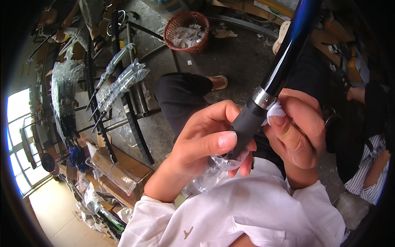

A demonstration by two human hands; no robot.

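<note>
A thick pole (289, 53), which looks like a fishing rod, slants up to the right in front of me. Its tube is glossy black and blue, with a silver collar (263, 98) above a dark grey grip (248, 122). My left hand (210, 138) is closed round that grip, thumb on top. Between thumb and fingers, my right hand (297, 127) pinches a small white cloth (275, 111) against the collar's edge. Clear crumpled plastic film (218, 171) hangs about the rod's lower end, under my left hand; how far it covers the end is hidden.
A red basket (186, 33) of white scraps stands on the floor ahead. Plastic-wrapped rods (119, 86) lean on a metal rack (142, 92) at the left, above cardboard boxes (117, 168). At the right sits another person in a striped garment (368, 173).
</note>
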